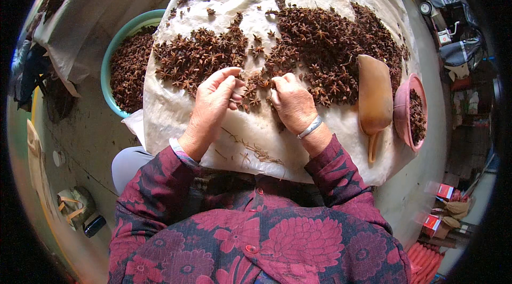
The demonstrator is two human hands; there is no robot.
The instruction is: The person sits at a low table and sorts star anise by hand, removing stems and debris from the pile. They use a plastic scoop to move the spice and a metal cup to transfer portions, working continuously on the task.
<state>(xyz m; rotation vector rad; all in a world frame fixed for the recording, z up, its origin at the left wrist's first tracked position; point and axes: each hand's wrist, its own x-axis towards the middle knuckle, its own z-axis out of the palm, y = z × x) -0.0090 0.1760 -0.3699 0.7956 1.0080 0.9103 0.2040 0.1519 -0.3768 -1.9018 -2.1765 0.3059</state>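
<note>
My left hand [212,101] is closed in a loose pinch, thumb against curled fingers, over the edge of the star anise. Whatever it holds is too small to make out. A short gap away, my right hand [295,104] is closed with its fingers tucked in, and its contents are hidden. Between and beyond the hands, star anise [257,78] lies scattered in a thin strip. To the left spreads a smaller star anise heap [200,52]; a larger dark heap [330,44] lies to the right. Thin stems [258,152] lie on the white sheet [240,164] in front of me.
A green-rimmed basin [106,73] full of star anise stands on the left. Right of my right hand lies a tan plastic scoop [374,94], handle toward me, beside a pink bowl [401,118] with star anise inside. Red-and-white boxes [438,206] are at far right.
</note>
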